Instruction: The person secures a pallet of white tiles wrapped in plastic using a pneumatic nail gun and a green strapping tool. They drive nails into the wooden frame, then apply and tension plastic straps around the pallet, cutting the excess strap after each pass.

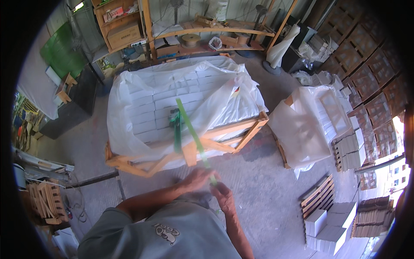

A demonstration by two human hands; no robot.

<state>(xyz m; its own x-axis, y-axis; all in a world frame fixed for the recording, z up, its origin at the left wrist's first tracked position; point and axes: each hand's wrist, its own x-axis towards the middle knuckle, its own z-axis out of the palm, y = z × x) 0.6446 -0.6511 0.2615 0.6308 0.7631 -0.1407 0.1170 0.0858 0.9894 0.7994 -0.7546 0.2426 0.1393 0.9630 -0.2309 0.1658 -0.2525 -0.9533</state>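
A light green strap [192, 131] runs from the top of a large wrapped stack of white boxes [166, 93] down toward my body. My right hand [223, 196] is closed on its near end. My left hand [199, 179], a little blurred, closes round the strap just above it. Beside the strap, a dark green tool or strap piece [176, 129] rests against the stack's near side; its exact kind is unclear. Clear plastic sheeting [129, 125] drapes the stack. Its lower part sits inside an orange-brown wooden frame [189, 154].
A second plastic-covered stack [302, 125] stands to the right, near a wooden pallet [318, 196] and white boxes [330, 226]. Behind the big stack is a workbench [215, 26] with a spool [191, 40]. Brown cartons [366, 73] rise along the right wall.
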